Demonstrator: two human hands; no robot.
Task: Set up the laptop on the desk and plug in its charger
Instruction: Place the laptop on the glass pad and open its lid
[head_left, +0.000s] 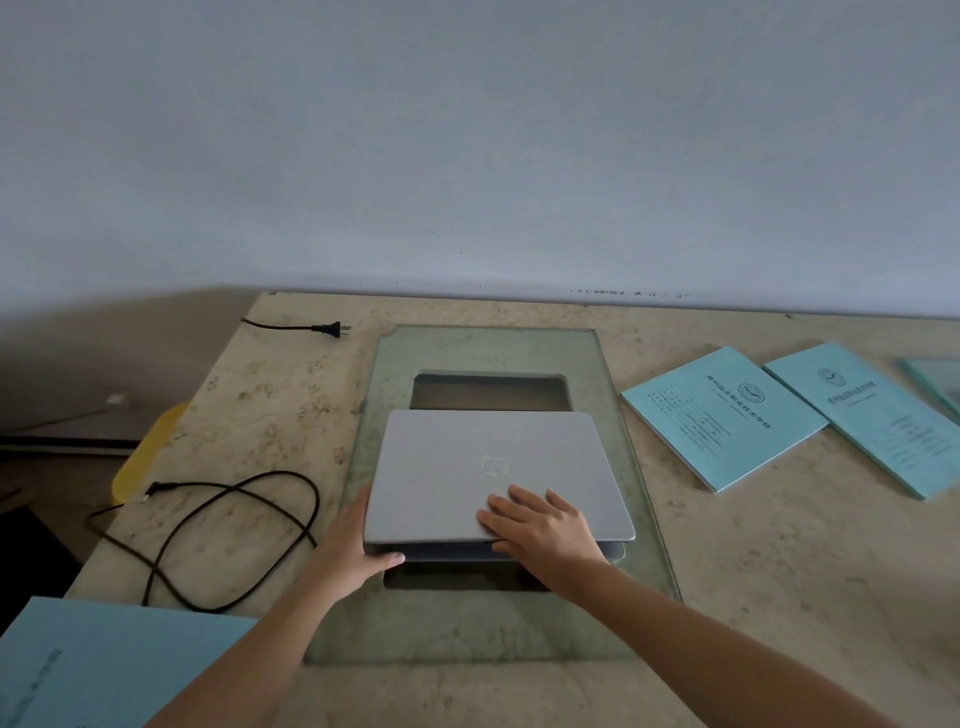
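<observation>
A silver laptop (467, 457) lies closed on a glass pane (613, 467) in the middle of the desk. My left hand (358, 540) grips the laptop's near left corner, thumb under the front edge. My right hand (540, 525) rests flat on the lid near the front edge, fingers spread. The lid looks slightly raised off the base at the front. A black charger cable (234, 519) lies looped on the desk to the left, its small barrel tip (156, 488) pointing left. A black mains plug (332, 328) lies at the far left of the desk.
Two light blue booklets (722, 415) (878, 415) lie to the right of the pane. Another blue booklet (104, 670) is at the near left corner. A yellow object (150, 447) sits beside the desk's left edge. A wall rises behind the desk.
</observation>
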